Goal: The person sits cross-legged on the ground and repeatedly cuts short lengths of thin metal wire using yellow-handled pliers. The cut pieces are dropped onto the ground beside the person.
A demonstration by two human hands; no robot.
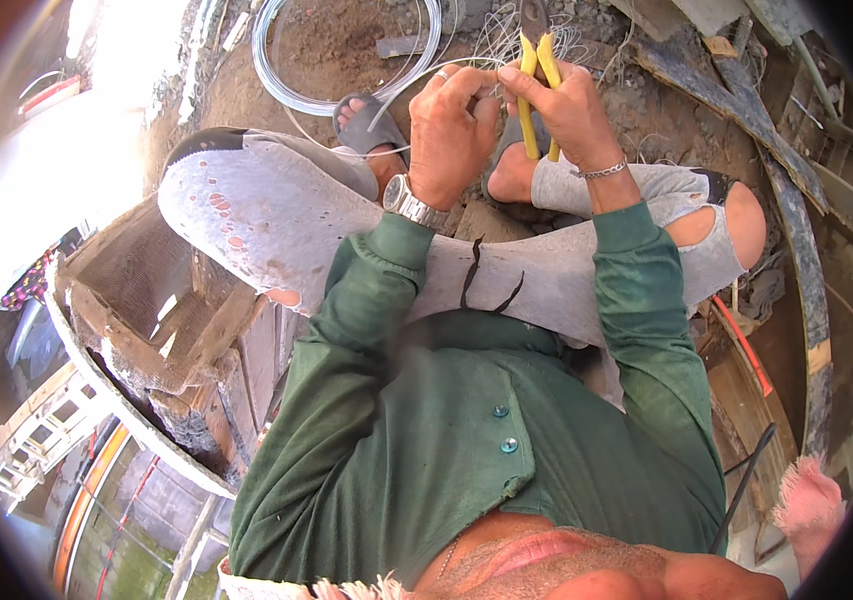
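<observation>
My left hand [454, 128] is closed in a pinch on a thin metal wire [401, 105], which trails away from the fingers toward my left foot. Yellow-handled pliers [528, 100] are in my right hand [568, 112], their dark head pointing away from me at the top edge, partly cut off. The thumb and forefinger of that same hand meet my left fingertips, and the bit of wire between them is too small to make out clearly. Beyond my left hand, a coil of silvery wire [264, 62] lies on the ground.
A loose tangle of thin wire [491, 45] lies on the dirt past my hands. Weathered boards [736, 115] lean at the right, near a red-orange strip [743, 345]. To my left stands a rough wooden box [96, 290]. My sandalled foot [371, 125] rests near the coil.
</observation>
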